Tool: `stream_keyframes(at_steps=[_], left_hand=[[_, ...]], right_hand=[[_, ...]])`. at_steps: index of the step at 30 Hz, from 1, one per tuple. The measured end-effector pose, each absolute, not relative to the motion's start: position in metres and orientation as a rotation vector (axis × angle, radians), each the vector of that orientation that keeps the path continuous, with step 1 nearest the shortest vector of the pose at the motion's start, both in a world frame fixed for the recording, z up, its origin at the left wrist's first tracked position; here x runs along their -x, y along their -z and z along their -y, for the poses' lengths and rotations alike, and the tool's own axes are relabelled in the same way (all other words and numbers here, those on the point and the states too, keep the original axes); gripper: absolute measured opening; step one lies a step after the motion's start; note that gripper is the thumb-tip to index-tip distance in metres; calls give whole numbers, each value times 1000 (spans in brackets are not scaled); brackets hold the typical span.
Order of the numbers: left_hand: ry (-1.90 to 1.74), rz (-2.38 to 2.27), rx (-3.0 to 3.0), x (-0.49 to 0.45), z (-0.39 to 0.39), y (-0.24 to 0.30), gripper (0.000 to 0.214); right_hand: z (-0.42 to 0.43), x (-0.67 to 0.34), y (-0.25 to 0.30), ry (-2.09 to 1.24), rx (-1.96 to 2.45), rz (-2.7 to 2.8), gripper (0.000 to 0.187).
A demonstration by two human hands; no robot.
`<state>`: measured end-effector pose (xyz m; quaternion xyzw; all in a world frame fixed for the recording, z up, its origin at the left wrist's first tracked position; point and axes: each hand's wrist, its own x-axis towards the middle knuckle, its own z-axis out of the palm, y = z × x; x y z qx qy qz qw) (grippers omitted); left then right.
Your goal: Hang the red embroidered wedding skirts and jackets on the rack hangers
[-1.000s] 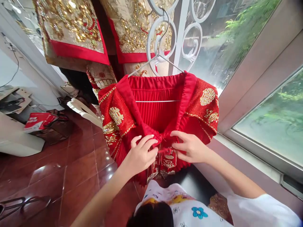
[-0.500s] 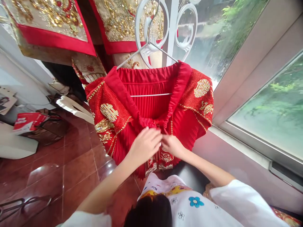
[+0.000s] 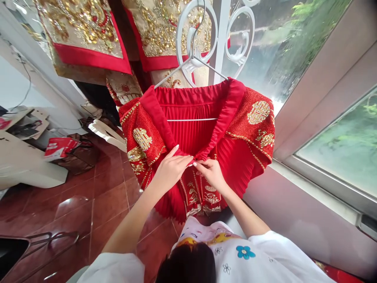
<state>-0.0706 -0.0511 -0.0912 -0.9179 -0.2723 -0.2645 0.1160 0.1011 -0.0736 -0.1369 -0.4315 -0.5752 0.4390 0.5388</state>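
Observation:
A red pleated skirt (image 3: 241, 161) with gold beaded embroidery hangs by its waistband from a thin white wire hanger (image 3: 193, 58). At the front of the waistband my left hand (image 3: 173, 168) pinches the gathered edge, its index finger and thumb pressed on the red fabric. Just right of it, my right hand (image 3: 210, 173) grips the same edge between thumb and fingers. The two hands' fingertips nearly meet at the front middle of the waistband. Whatever small fastening lies beneath the fingers is hidden. Embroidered front panels (image 3: 202, 192) hang below the hands.
The hanger hooks on a white scrolled metal rack (image 3: 216, 39). Behind are cream and gold sequinned garments (image 3: 91, 53) with red borders. A window frame (image 3: 312, 78) stands at right. At left are a red and white bag (image 3: 60, 147) and a tiled floor (image 3: 108, 200).
The view has shifted slightly, so the skirt appears further right. My left hand has moved a little left along the waistband, and its fingers are now clearly pinching the edge.

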Motion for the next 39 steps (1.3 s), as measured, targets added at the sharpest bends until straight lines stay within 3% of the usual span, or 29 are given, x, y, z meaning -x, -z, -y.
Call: stream_keyframes(at_steps=[3,6,12,17,21,26,28,30,32,35,37,39], left_hand=[[945,733,2732,75,56,89,28],[1073,713,2735,77,60,88,27],[1149,610,2746,79,67,84,20],[1247,638,2682,78,74,77,23],[1382,711,2509,93,76,67,24],[1849,1050,1932,152,87,40,29],[1813,1073,2135,170,96,29,28],[1401,1088,2662,170,102,26,20],[1053,1237,2847,147,96,33,23],[1365,1637,2061,88,66,58,38],[1394,1752,1713,56,41,71,68],[1410,1788,1604,49,22,74,72]], right_hand=[[76,-105,131,-1499,878,1181,36],[78,-104,129,-1624,821,1068,38],[86,-95,125,-1500,863,974,40],[93,-99,128,-1253,965,1301,31],[99,-100,177,-1038,1312,1569,28],[129,-105,262,-962,1682,1643,23],[143,-112,267,-992,1724,1663,27],[149,-122,245,-918,1722,1663,29],[141,-130,198,-577,1659,1573,29],[104,-132,115,240,1431,1226,28],[72,-128,72,517,1457,1145,62],[45,-130,49,559,1586,1112,82]])
